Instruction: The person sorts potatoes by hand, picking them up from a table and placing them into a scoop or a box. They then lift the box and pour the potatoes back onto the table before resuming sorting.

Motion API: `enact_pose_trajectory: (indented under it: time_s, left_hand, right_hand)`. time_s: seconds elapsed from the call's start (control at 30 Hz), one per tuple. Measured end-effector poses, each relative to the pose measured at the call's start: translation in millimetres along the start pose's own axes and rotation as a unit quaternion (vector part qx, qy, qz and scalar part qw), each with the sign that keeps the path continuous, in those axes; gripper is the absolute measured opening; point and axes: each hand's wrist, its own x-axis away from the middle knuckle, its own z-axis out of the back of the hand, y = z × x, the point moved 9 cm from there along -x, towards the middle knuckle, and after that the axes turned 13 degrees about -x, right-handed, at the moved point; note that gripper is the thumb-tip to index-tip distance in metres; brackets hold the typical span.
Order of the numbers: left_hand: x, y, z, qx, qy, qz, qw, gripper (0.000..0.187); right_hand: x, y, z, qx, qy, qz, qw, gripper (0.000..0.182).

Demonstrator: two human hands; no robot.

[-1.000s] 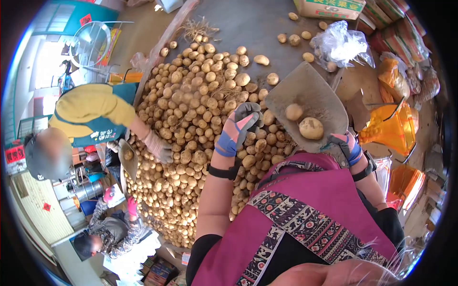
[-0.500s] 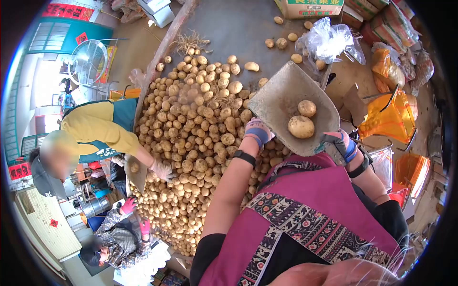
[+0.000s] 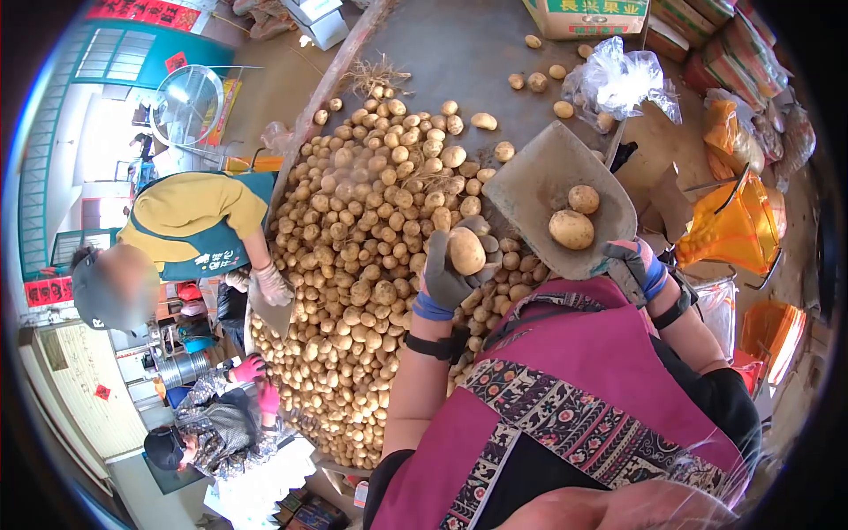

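My left hand (image 3: 457,265), in a grey glove with a blue cuff, is closed around a large potato (image 3: 466,251) over the pile. My right hand (image 3: 633,268), gloved too, grips the near right edge of a grey metal scoop (image 3: 530,190). Two potatoes (image 3: 571,229) lie in the scoop, whose open end points up and left. A broad heap of potatoes (image 3: 353,291) spreads below and left of my left hand.
Across the heap a co-worker in a yellow top (image 3: 190,212) holds another scoop (image 3: 272,314); a second person (image 3: 221,424) works lower left. At the top are a carton (image 3: 587,19) and clear plastic bags (image 3: 618,79). Orange bags (image 3: 738,225) stand at right.
My left hand has left the scoop's left edge and now holds a potato, palm up. The scoop stays in my right hand. The yellow-topped co-worker's gloved hand has drawn back to their scoop.
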Motion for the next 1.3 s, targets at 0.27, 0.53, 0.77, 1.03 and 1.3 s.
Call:
enact_pose_trajectory:
  time_s: [0.27,0.53,0.77,1.03,1.3]
  left_hand:
    - [4.2,32.3,-28.9,-0.245,0.045,-0.055,0.967,0.037]
    - [-41.9,50.0,-82.8,-0.478,0.031,-0.187,0.858,0.046]
    - [-75.0,-1.6,-195.7,-0.820,-0.084,-0.169,0.540,0.068]
    - [-124.6,-46.8,-169.2,-0.773,-0.216,-0.224,0.553,0.075]
    - [-150.0,-13.9,-140.9,-0.726,-0.214,-0.228,0.612,0.069]
  right_hand:
    - [13.7,-7.5,-44.2,-0.037,-0.026,0.015,0.999,0.041]
    - [21.7,0.8,-34.8,-0.005,-0.090,0.068,0.994,0.056]
    - [50.6,-4.9,-24.7,0.434,-0.157,0.198,0.865,0.045]
    - [63.7,-40.0,29.7,0.460,0.030,0.329,0.824,0.038]
    - [93.2,-56.4,43.0,0.407,0.103,0.364,0.831,0.038]
